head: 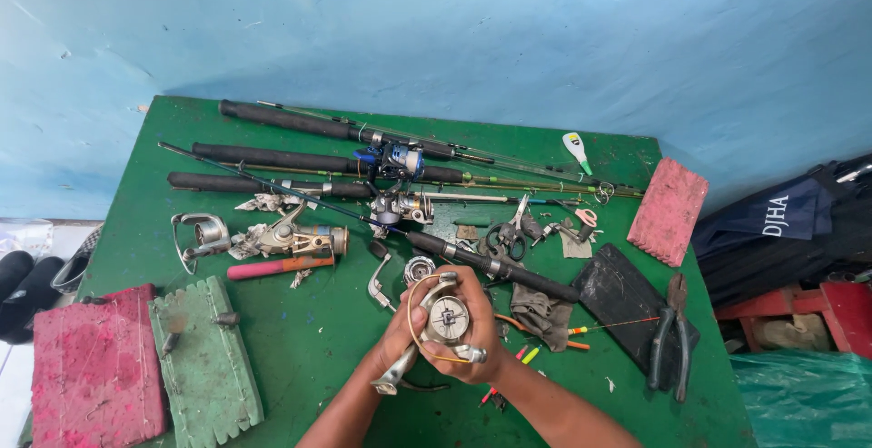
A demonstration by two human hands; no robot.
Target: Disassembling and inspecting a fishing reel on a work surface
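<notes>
1. Low in the frame's centre, both forearms rise together; the left hand (pixel 400 334) and right hand (pixel 477 339) meet.
2. Their fingers (pixel 472 307) close around a silver fishing reel (pixel 447 319), held above the green bench (pixel 327 357).
3. Pliers (pixel 670 339) lie at the lower right.
4. Toward the upper centre, black fishing rods (pixel 300 159) lie side by side.

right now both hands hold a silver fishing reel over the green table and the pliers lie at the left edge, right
Not quite. In the head view both hands hold the silver fishing reel over the green table, but the pliers lie near the right edge, partly on a black pad.
</notes>
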